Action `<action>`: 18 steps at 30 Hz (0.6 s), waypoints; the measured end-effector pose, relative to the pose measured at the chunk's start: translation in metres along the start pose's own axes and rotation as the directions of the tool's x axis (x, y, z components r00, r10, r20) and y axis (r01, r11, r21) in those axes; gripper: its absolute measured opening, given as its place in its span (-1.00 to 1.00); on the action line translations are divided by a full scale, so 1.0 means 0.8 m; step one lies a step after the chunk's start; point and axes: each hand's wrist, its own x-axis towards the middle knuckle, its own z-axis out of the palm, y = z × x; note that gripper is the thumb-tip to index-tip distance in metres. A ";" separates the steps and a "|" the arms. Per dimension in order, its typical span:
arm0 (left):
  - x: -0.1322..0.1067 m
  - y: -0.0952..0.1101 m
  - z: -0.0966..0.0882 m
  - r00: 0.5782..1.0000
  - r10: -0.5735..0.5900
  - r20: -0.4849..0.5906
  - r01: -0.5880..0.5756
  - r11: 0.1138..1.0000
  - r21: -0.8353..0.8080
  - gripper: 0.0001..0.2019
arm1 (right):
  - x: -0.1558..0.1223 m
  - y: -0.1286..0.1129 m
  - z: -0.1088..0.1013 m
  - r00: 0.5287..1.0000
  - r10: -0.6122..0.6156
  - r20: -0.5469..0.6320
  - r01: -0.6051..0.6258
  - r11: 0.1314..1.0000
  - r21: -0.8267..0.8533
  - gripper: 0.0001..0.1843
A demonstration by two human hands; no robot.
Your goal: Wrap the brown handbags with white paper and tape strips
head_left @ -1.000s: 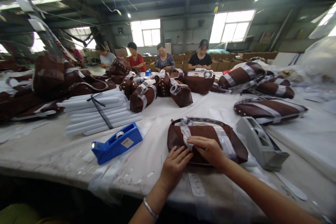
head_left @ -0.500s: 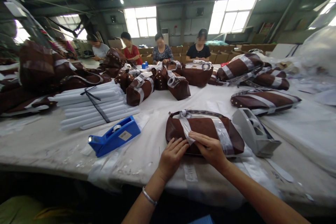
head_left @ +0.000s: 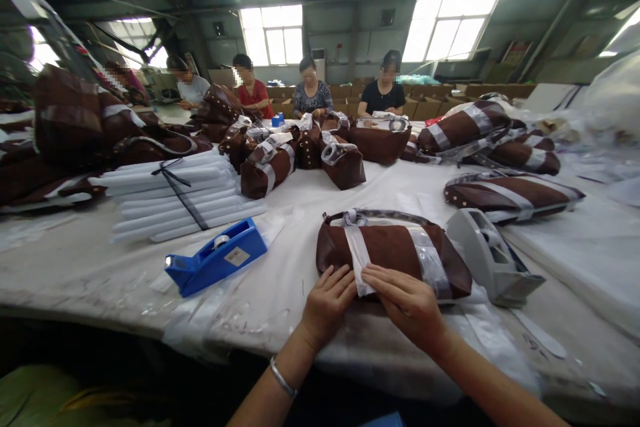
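A brown handbag (head_left: 387,247) lies on the table in front of me, its handle along the far side. A white wrapping strip (head_left: 356,247) crosses its left part, and a clear shiny band (head_left: 427,260) goes round the right part. My left hand (head_left: 327,303) rests with outstretched fingers on the bag's near lower side, just left of the white strip. My right hand (head_left: 407,303) lies with straight fingers on the bag, fingertips at the strip's right edge near its lower end. Its thumb is hidden.
A blue tape dispenser (head_left: 217,257) stands to the left, a grey tape dispenser (head_left: 493,257) right beside the bag. Behind are a tied stack of white rolls (head_left: 170,197) and several wrapped brown bags (head_left: 270,170). Several people sit across the table (head_left: 280,253).
Both hands have slid slightly down the bag's near side. More of the white strip's lower end now shows flat between them. The view has shifted slightly.
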 end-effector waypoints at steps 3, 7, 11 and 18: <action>0.000 0.000 0.001 1.000 -0.001 -0.010 0.001 1.000 -0.018 -0.68 | -0.018 -0.005 0.009 1.000 0.016 0.024 -0.015 0.999 -0.029 -0.50; -0.002 -0.003 0.003 1.000 -0.011 -0.019 0.010 0.999 -0.053 -0.67 | -0.035 -0.002 0.023 0.998 0.037 0.051 -0.033 0.997 -0.066 -0.49; -0.001 -0.004 0.003 0.993 -0.108 -0.057 0.101 0.988 -0.118 -0.63 | -0.047 0.001 0.034 0.998 0.028 0.055 -0.022 0.993 -0.115 -0.46; -0.001 -0.003 -0.002 1.000 0.009 0.029 -0.008 0.999 -0.034 -0.52 | -0.052 -0.010 0.023 0.996 0.022 0.090 -0.013 0.996 -0.090 -0.64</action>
